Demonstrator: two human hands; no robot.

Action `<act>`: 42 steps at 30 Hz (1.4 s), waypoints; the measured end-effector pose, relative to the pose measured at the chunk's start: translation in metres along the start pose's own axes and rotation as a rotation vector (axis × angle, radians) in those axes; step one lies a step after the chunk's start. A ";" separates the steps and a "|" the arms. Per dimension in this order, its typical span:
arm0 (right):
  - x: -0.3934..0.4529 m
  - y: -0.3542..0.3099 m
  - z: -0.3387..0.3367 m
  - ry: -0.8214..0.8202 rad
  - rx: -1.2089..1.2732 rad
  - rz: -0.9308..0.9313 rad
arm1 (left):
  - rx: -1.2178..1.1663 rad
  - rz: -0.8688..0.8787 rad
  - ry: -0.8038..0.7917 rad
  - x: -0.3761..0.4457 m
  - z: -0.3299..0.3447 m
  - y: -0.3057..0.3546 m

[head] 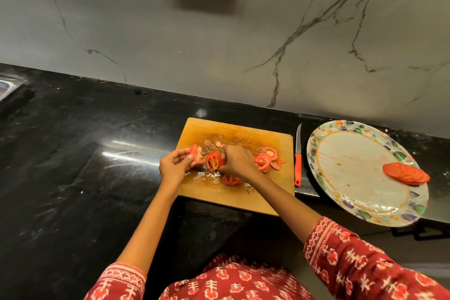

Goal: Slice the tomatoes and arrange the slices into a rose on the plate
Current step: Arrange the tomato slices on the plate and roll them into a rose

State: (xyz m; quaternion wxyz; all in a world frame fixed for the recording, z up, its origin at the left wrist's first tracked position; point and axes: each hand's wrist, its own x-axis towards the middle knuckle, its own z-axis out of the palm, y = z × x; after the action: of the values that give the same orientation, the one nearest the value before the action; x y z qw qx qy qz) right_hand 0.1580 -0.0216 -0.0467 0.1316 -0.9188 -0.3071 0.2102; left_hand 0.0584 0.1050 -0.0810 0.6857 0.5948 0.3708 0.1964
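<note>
Over the wet cutting board (pixel 233 192), a tomato slice (pixel 213 161) is pinched by the right hand (pixel 237 162), while a pale, seedy tomato piece (pixel 196 153) is held in the curled fingers of the left hand (pixel 174 165). The step in hand appears to be the gathering of slices for the rose — a light pinch at the rind is advised, since the pulp is wet and a squeezed slice is likely to tear or shed its seeds. Each slice is best lifted whole and carried flat to the plate (pixel 350 151).

The held slice is stood nearly on edge, its cut face turned toward 9 o'clock and its long axis run from 12 to 6. More cut slices (pixel 265 158) are left at 3 o'clock of the right hand, and one slice (pixel 230 180) lies flat on the board at 6 o'clock of it.

On the plate, a fanned row of slices (pixel 406 173) is laid near the rim at 3 o'clock — its long axis is run from about 10 to 4. The knife (pixel 297 158) is left on the counter (pixel 73 153) between board and plate, tip pointed to 12.
</note>
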 end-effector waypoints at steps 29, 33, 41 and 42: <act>-0.075 0.193 -0.122 0.200 0.904 0.168 | 0.154 0.030 -0.427 -0.033 0.181 0.020; -0.098 0.250 -0.133 0.283 0.844 0.294 | 0.183 0.043 -0.549 -0.044 0.241 0.013; -0.140 0.353 -0.161 0.454 0.649 0.515 | 0.241 0.043 -0.706 -0.063 0.343 -0.008; -0.144 0.363 -0.163 0.469 0.645 0.519 | 0.267 0.052 -0.709 -0.066 0.354 -0.010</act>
State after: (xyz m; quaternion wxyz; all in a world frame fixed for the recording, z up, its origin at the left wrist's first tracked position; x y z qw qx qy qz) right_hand 0.3151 -0.4109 0.0058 0.4189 -0.9002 0.0516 0.1077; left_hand 0.2767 -0.1809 -0.0661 0.6825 0.7192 0.1178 -0.0545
